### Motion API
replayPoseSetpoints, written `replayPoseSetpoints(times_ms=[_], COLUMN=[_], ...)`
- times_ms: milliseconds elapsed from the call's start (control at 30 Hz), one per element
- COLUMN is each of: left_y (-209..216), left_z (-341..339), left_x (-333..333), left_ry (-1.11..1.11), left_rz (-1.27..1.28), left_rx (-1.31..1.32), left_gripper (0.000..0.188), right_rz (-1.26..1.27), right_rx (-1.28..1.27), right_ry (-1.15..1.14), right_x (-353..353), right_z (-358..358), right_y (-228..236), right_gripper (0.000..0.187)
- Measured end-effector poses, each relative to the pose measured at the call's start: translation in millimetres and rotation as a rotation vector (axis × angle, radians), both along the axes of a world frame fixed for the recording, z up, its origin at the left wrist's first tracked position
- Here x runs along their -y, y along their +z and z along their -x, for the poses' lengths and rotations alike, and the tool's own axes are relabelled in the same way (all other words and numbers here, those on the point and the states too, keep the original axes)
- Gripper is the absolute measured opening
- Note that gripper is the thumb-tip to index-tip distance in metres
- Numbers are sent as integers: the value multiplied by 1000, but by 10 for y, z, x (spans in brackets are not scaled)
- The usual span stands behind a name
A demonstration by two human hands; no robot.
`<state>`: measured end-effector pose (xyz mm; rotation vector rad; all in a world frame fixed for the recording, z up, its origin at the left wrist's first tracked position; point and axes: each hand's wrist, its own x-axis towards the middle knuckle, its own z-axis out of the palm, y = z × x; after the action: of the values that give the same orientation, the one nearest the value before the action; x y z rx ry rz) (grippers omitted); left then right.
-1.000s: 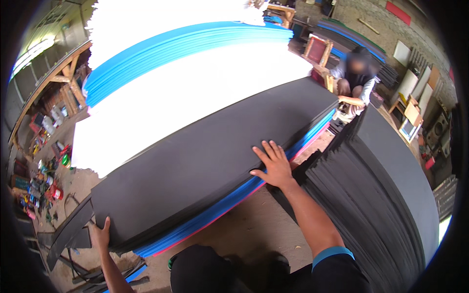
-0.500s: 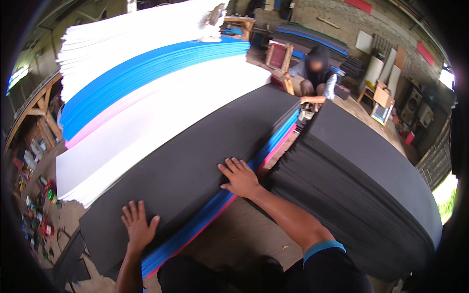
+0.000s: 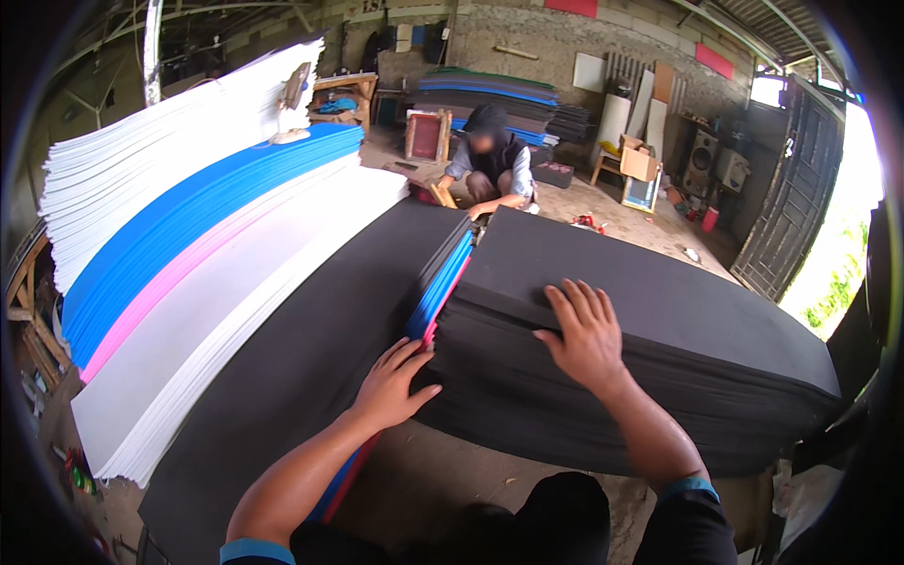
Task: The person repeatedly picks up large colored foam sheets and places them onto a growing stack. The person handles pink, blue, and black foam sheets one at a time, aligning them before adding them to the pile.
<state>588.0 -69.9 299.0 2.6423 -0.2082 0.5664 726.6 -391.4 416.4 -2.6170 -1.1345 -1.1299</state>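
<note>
My left hand (image 3: 388, 388) rests on the near edge of a stack of foam-like sheets topped by a black sheet (image 3: 311, 311), close to the gap between two stacks. Its fingers are stretched out and its thumb points toward the black stack on the right. Blue sheets (image 3: 443, 287) and a pinkish-red layer show along that stack's edge. My right hand (image 3: 589, 344) is open with fingers spread, over the near upper edge of the tall stack of black sheets (image 3: 650, 292). Whether its palm presses on the stack I cannot tell. Neither hand holds anything.
Stacks of white sheets (image 3: 160, 155), blue sheets (image 3: 217, 193) and pink sheets (image 3: 202, 247) stand at the left. A person (image 3: 490, 160) crouches beyond the gap, one hand near the stacks' far corners. Against the back wall lie more sheets (image 3: 499, 99); a dark door (image 3: 791, 188) stands at right.
My view has swung to the right. The right hand has moved from the left black-topped stack to the right stack, and the left hand has moved up along its stack's edge toward the gap.
</note>
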Motion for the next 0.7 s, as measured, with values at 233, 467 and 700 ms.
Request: replayPoseSetpoints(times_ms=[233,467,700], left_y=[951,1476,1502], left_z=[-806,-1139,-1043], left_x=[781,1294,702], left_ry=[-192,-26,-28], left_rz=[-193,-415,-559], left_rx=[458,519,628], left_gripper=[61,73,55], right_rz=[23,-74,-17], right_rx=[-44,144,152], right_ry=[-96,-79,-69], right_x=[706,610,742], right_z=[-137,-200,187], right_y=[74,292,155], right_gripper=[66,53,56])
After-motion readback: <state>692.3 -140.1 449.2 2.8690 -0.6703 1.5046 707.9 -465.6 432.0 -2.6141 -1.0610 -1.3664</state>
